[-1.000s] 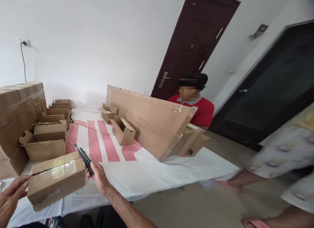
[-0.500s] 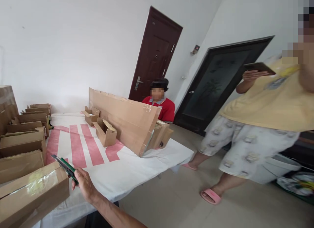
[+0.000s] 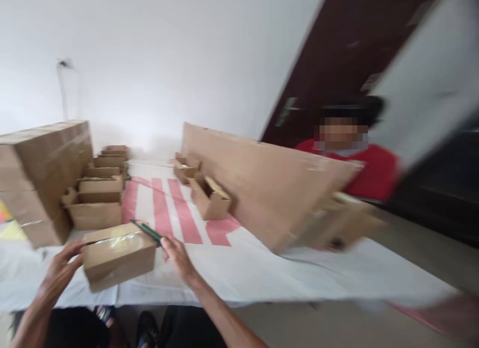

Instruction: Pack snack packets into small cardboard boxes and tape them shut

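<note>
Swung back leftward since half a second ago, the view again takes in the left hand (image 3: 62, 269), and the standing figure in yellow has passed out of frame. Motion blur softens all detail. Left hand: fingers curled against the left end of a taped cardboard box (image 3: 119, 256), gripping it. The box lies on the near edge of the table (image 3: 262, 273), which is covered in white cloth with red stripes. Right hand (image 3: 178, 256): clenched round a green utility knife (image 3: 147, 231), whose tip lies at the box's upper right edge. Beyond, at left, a row of open cartons (image 3: 95, 208) beside a large sealed carton (image 3: 45, 173). Centre: two small open boxes (image 3: 209, 204) before a long cardboard sheet (image 3: 269, 185) standing on edge. Behind it, a seated person in a red shirt (image 3: 376, 173) and a dark door (image 3: 337, 63).
</note>
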`<move>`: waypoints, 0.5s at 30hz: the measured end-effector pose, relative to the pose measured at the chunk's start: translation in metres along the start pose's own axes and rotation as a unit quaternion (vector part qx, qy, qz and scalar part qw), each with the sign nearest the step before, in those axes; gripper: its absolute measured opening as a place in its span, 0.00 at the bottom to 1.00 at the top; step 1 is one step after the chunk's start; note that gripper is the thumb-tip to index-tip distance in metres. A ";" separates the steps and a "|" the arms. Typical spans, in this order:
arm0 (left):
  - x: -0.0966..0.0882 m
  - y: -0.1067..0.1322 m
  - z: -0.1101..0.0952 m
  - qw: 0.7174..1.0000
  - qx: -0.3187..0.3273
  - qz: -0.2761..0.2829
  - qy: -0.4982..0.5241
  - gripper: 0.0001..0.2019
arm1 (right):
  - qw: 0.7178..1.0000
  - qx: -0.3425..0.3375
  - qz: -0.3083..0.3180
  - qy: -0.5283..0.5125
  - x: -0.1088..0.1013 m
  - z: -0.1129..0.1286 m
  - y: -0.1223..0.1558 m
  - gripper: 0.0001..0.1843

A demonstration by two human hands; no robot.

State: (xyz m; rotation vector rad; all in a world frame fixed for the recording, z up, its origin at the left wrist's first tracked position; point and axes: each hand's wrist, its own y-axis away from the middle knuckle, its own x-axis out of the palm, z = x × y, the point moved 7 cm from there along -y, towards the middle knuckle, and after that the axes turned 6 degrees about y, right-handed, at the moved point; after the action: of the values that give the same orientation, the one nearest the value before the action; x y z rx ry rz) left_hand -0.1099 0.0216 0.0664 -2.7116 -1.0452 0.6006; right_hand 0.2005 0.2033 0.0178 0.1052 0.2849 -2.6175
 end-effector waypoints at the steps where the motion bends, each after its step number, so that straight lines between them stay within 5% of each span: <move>1: -0.001 0.006 0.000 1.000 -0.016 0.012 0.020 0.32 | 1.000 0.000 0.005 0.013 -0.003 0.001 -0.001 0.36; 7: 0.005 0.018 -0.001 0.999 -0.031 0.023 0.028 0.19 | 0.991 -0.066 0.055 0.105 -0.012 0.041 -0.015 0.29; 15: 0.009 0.025 0.000 0.995 -0.030 0.044 0.080 0.17 | 0.955 -0.153 0.193 0.168 0.025 0.102 -0.032 0.21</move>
State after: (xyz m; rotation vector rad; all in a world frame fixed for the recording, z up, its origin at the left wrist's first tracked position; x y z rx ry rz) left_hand -0.0885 0.0092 0.0561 -2.8142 -0.9226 0.3621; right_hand 0.1607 0.1967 0.1196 0.4529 0.7084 -2.1309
